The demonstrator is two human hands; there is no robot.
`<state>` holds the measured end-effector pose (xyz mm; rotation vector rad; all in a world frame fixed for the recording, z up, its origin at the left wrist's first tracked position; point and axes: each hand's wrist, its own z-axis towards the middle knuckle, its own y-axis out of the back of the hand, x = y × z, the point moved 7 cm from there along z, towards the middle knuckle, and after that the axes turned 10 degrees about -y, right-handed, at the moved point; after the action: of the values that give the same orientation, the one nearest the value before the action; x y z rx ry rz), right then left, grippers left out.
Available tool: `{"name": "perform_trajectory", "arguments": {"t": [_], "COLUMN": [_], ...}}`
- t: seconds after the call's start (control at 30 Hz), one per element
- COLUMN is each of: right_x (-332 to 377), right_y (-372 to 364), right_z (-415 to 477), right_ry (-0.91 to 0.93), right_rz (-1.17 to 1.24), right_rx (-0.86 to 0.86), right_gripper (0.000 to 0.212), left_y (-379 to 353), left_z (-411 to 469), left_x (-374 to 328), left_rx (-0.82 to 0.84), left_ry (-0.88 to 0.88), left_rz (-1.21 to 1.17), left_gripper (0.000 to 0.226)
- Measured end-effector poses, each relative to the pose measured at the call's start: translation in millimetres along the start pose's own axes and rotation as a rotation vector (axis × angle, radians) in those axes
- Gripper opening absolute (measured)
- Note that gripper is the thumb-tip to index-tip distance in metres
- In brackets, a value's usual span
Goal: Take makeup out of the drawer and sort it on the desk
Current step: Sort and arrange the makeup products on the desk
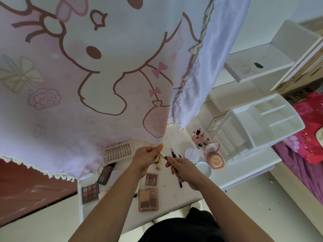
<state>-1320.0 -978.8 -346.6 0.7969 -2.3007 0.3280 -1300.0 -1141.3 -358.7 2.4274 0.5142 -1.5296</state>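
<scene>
Over the white desk point(176, 194), my left hand point(146, 158) pinches the pale end of a thin makeup pen point(164, 155). My right hand point(185, 169) grips its dark end and a dark pencil point(179, 182) that sticks out below the fist. Two more dark pencils point(173, 153) lie just beyond my hands. Small brushes point(158, 165) lie under my left hand. Two brown eyeshadow palettes point(148, 199) rest near the desk's front, a third palette point(90, 193) sits at the left. A false-lash card point(118, 152) lies at the back left.
A pink cartoon curtain point(87, 67) hangs over the desk's back left. A white organiser point(258, 123) stands at the right, beside an open pink compact point(214, 155), a white jar point(192, 154), its lid point(203, 168) and several small red-capped bottles point(200, 137). A red bed point(309, 130) lies further right.
</scene>
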Motion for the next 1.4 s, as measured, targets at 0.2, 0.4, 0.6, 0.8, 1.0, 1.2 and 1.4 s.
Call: {"name": "perform_trajectory", "arguments": {"t": [0.2,0.4,0.6,0.8,1.0,1.2,1.4], "right_x": [1.4,-6.2,-12.6,-12.9,-18.9,-22.8,-27.5], "right_y": [4.0,10.3,15.3,18.2,24.6,24.7,31.4], "right_z": [-1.6,-1.0,0.5,0.5,0.8,0.8,3.8], "right_ry": [0.046,0.003,-0.045,-0.031,-0.057,-0.072,-0.088], "right_rz": [-0.029,0.031,0.04,0.052,0.107,0.096,0.086], "right_rx": [-0.035,-0.033,-0.033,-0.054,-0.003,0.005,0.009], "right_gripper": [0.045,0.044,0.043,0.043,0.041,0.041,0.045], "left_y": [2.1,-7.6,-9.1,-15.0,-26.6,0.1,4.2], "left_z": [4.5,-3.2,-6.3,3.2,-3.9,17.0,22.7], "left_x": [2.2,4.0,4.5,9.5,12.8,11.2,9.3], "left_rx": [-0.119,0.009,0.083,-0.039,0.176,-0.105,-0.18], "left_ry": [0.005,0.068,0.037,0.007,0.057,0.03,0.031], "left_rz": [0.14,-0.091,-0.196,-0.136,-0.236,-0.238,-0.277], "left_gripper": [0.056,0.048,0.016,0.026,0.027,0.026,0.014]}}
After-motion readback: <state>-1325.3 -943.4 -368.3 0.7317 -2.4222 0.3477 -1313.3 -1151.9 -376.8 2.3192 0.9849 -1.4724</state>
